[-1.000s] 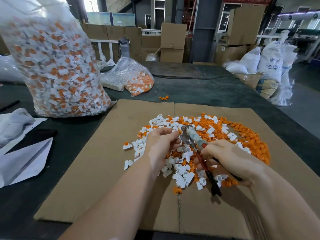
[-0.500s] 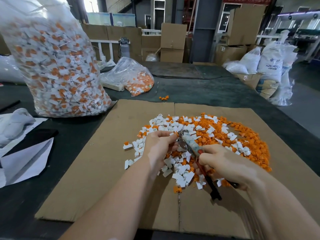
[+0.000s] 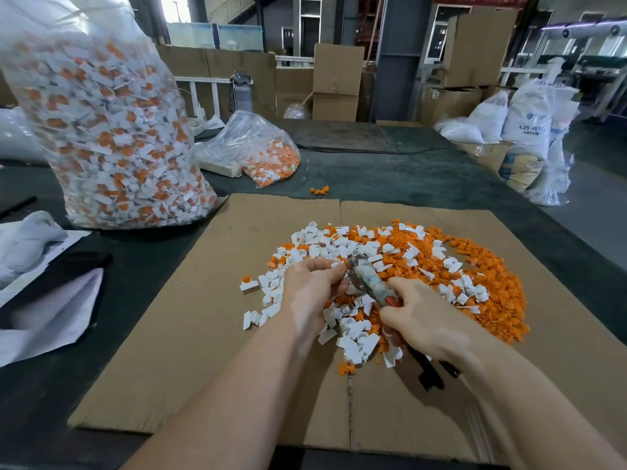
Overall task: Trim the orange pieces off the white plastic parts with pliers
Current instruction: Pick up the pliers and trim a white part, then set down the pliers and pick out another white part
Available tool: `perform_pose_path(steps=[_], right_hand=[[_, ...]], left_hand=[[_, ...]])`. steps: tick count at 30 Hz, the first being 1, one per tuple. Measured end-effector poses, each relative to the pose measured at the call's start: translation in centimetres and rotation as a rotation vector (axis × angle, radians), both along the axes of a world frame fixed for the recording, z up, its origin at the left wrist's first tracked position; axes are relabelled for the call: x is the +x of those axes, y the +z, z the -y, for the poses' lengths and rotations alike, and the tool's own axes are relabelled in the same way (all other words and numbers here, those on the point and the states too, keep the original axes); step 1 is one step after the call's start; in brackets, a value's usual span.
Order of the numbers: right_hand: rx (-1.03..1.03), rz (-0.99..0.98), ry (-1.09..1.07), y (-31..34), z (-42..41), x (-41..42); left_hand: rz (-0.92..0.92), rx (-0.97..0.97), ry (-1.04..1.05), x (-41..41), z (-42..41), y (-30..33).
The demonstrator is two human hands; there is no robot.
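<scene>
Right hand [image 3: 425,322] grips pliers [image 3: 368,281] (fingers curled).

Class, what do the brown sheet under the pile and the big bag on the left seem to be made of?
Brown sheet: likely corrugated cardboard, matte; a fold seam runs down its middle. Big bag: thin clear plastic film, glossy and creased; the white and orange parts inside show through.
</scene>
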State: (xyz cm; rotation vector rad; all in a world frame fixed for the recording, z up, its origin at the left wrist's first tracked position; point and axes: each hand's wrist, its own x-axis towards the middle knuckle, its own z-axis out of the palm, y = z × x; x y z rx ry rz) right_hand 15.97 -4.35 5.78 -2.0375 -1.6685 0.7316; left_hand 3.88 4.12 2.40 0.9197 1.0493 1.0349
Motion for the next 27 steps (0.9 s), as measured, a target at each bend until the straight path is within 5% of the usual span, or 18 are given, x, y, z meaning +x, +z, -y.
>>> perform_pose_path(steps=[9, 13, 17, 24, 27], right_hand=[[0.189, -0.155, -0.156, -1.1, 0.4, 0.7], [0.280, 0.099, -0.314, -1.9, 0.1, 3.2], [0.281, 0.321, -0.415, -2.9, -0.1, 5.7], [0.191, 0.493, -0.431, -4.4, -0.8, 6.9], [0.177, 0.535, -0.429, -4.8, -0.8, 7.0]], left_hand=[[-0.106, 0.171, 0.061, -0.8, -0.2, 0.3], [-0.561, 0.435, 0.267, -4.7, -2.4, -0.6], [-0.935, 0.423, 0.352, -8.7, -4.7, -2.8], [-1.176, 0.404, 0.311, -9.3, -4.9, -4.2], [-1.133, 0.500, 0.297, -8.1, -3.5, -3.9]])
